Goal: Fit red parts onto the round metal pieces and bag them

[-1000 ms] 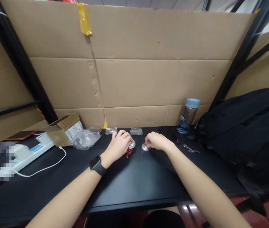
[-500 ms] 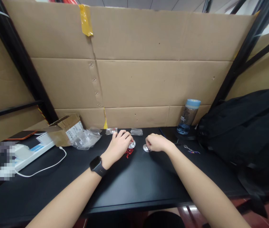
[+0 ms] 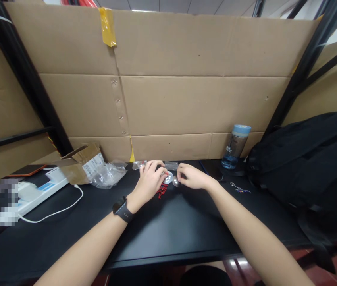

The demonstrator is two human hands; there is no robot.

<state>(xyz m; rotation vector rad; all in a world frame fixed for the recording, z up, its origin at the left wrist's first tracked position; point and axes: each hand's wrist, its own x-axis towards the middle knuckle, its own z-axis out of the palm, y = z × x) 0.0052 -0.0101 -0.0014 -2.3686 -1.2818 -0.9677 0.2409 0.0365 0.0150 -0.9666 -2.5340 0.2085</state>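
Head view, the only one: both bare hands meet over the middle of a black table, where the small pieces lie within easy reach of either arm. Left hand arches, fingertips drawn in on the near edge of a shiny round disc; an edge hold, presumably, to steady it and leave its face clear. Red cords trail below those fingers, apparently loose so as not to cross the disc. Right hand is narrow, thumb and fingers pinched at the rim of a clear round piece just right of the disc; a thin piece seems to suit so light a grip. Whether the two pieces touch, or rest on the tabletop, I cannot tell. Flat clear packets lie behind the hands, probably pushed back for working room. Box and crumpled plastic bag sit off left, bottle and backpack right, all likely kept outside the arms' path.
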